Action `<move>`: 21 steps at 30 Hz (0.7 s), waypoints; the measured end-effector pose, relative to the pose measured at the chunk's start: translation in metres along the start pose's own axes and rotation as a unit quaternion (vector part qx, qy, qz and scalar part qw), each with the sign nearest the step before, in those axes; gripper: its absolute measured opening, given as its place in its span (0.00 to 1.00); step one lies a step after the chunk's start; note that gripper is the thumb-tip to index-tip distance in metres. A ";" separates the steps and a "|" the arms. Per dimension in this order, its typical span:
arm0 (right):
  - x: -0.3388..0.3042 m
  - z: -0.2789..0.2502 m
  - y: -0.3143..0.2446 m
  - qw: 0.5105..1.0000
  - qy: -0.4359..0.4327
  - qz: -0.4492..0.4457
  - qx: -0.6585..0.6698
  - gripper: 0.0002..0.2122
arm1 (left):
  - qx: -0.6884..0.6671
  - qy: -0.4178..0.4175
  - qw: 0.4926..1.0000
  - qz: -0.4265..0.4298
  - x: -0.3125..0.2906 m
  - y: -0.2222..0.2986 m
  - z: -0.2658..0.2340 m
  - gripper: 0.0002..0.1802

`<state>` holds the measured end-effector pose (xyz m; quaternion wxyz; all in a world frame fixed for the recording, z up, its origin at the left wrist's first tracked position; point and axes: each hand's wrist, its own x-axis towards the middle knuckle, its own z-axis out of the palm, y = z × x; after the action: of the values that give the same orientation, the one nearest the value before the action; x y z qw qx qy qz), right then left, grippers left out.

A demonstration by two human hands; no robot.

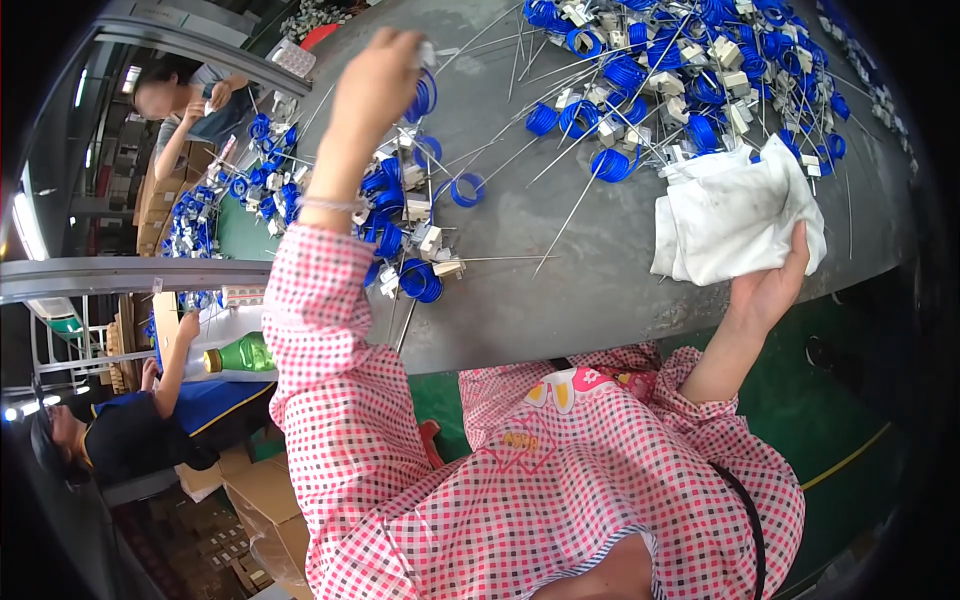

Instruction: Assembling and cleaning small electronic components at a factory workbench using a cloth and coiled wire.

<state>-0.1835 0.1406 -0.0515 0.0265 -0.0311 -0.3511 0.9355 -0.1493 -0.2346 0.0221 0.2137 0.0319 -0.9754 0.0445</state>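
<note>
My left hand is raised over the far left of the grey table, fingers closed in a pinch on a small part with a white block and a blue coil. Its fingertips partly hide the block. Beneath that forearm lies a pile of similar parts, with blue coils, white blocks and thin metal rods. My right hand grips a folded white cloth with grey smudges, near the table's right edge. The cloth lies against a larger heap of coil parts; most of that hand's fingers are behind the cloth.
The grey table has a worn front edge. A loose blue coil lies mid-table. Metal rails cross at left, beyond them more coil parts and a green bottle. Two people sit at left; cardboard boxes stand below.
</note>
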 end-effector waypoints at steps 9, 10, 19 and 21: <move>-0.024 0.032 0.013 0.998 -0.057 0.025 -0.014 0.21 | -0.547 0.064 0.811 -0.199 -0.072 0.041 -0.101 0.23; -0.031 0.040 0.017 0.997 -0.066 0.035 -0.016 0.21 | -0.574 0.085 0.787 -0.209 -0.083 0.049 -0.104 0.26; -0.122 0.105 0.037 0.955 -0.278 -0.013 -0.105 0.19 | -0.688 0.159 0.677 -0.206 -0.143 0.138 -0.102 0.27; -0.134 0.109 0.040 0.913 -0.370 -0.093 -0.141 0.17 | -0.690 0.136 0.677 -0.217 -0.154 0.154 -0.098 0.27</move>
<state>-0.0593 0.0291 0.0092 -0.0227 0.3471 -0.4650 0.8141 0.0184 -0.0653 0.0348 0.3087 0.0794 -0.6549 -0.6852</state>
